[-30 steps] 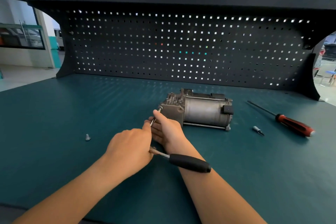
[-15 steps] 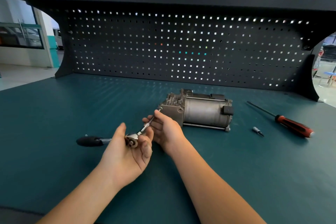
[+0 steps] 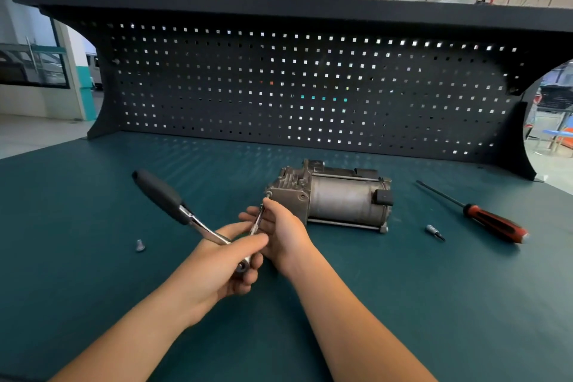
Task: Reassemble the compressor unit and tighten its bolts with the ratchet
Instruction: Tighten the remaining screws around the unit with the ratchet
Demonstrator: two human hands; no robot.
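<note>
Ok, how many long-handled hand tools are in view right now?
2: the chrome ratchet with a black grip, held by the left hand near the grey metal compressor; the red-and-black-handled screwdriver lying on the green mat to its right. None looks hidden.

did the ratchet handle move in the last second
Yes. The ratchet handle swung clockwise from in front of the unmoved compressor round to its left, and now angles away toward the pegboard.

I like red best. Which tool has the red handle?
The screwdriver lying alone on the right. The other tool, the ratchet in the left hand, has a black handle.
</note>
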